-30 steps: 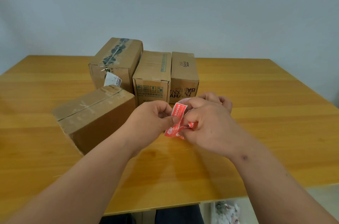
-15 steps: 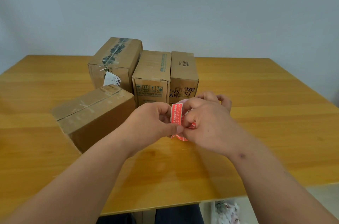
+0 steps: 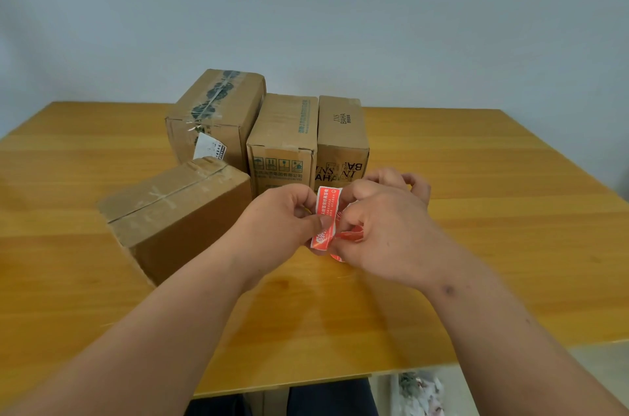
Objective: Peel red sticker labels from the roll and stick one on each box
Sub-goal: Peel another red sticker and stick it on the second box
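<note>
Left hand (image 3: 282, 221) pinches red sticker (image 3: 325, 216); right hand (image 3: 381, 228) grips the roll (image 3: 350, 237)

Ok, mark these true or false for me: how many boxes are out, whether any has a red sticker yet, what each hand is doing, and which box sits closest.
1. Four cardboard boxes stand on the table. True.
2. One box already carries a red sticker. False: no red sticker shows on any visible box face; the taped box has only a white label.
3. The left hand pinches the red sticker. True.
4. The right hand rests flat on the table. False: it is raised, its grip curled round the sticker roll, mostly hidden.
5. The box printed BAHA is the closest. False: the plain box at the left is closest.
</note>
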A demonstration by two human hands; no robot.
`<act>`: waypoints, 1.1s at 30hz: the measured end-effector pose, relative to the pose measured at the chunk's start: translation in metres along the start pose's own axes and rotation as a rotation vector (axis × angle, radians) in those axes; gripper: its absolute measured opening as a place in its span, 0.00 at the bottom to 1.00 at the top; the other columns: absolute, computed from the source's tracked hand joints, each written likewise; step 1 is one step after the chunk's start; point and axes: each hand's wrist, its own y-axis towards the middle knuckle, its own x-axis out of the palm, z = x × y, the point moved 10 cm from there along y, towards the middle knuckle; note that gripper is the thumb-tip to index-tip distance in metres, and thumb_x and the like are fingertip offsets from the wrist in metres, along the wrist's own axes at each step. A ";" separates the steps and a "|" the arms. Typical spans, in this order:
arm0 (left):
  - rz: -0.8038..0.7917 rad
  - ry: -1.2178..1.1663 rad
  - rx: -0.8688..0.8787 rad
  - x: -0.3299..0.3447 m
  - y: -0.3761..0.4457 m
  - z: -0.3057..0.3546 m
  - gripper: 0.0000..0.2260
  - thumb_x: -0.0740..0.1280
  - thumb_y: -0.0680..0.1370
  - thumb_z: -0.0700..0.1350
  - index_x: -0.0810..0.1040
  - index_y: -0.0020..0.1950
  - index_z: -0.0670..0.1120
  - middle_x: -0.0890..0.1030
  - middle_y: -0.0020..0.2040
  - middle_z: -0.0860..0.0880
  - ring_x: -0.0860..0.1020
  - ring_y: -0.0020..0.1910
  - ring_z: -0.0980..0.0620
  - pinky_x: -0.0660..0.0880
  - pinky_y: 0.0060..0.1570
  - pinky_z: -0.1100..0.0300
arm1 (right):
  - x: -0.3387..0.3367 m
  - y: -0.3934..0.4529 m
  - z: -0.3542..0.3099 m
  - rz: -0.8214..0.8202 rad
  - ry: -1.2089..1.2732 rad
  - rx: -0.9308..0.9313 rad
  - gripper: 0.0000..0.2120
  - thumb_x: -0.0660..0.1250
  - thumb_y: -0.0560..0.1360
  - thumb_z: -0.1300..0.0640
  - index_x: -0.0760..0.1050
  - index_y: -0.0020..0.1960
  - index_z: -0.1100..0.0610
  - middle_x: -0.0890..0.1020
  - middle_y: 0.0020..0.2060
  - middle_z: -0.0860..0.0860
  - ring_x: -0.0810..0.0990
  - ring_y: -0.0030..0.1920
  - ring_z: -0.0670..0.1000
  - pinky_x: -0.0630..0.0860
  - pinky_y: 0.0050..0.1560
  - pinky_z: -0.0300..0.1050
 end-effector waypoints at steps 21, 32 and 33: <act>0.047 -0.143 -0.043 -0.008 -0.003 -0.002 0.04 0.70 0.76 0.36 0.81 0.49 0.41 0.86 0.40 0.44 0.85 0.40 0.48 0.83 0.48 0.53 | -0.003 -0.003 -0.001 0.052 0.013 -0.051 0.09 0.68 0.61 0.43 0.80 0.29 0.48 0.81 0.40 0.36 0.72 0.52 0.48 0.49 0.53 0.47; 0.116 -0.161 -0.058 -0.014 -0.002 -0.009 0.03 0.71 0.76 0.37 0.81 0.49 0.42 0.86 0.40 0.44 0.85 0.39 0.49 0.82 0.45 0.55 | -0.004 -0.004 0.001 0.006 0.024 -0.040 0.07 0.72 0.62 0.45 0.81 0.31 0.47 0.80 0.44 0.35 0.69 0.55 0.46 0.50 0.55 0.49; 0.123 -0.161 -0.059 -0.015 -0.001 -0.010 0.04 0.70 0.76 0.37 0.81 0.49 0.42 0.86 0.40 0.44 0.85 0.39 0.49 0.82 0.45 0.55 | -0.004 -0.005 0.002 -0.007 0.025 -0.035 0.06 0.73 0.63 0.46 0.81 0.32 0.47 0.80 0.44 0.35 0.69 0.56 0.46 0.50 0.55 0.50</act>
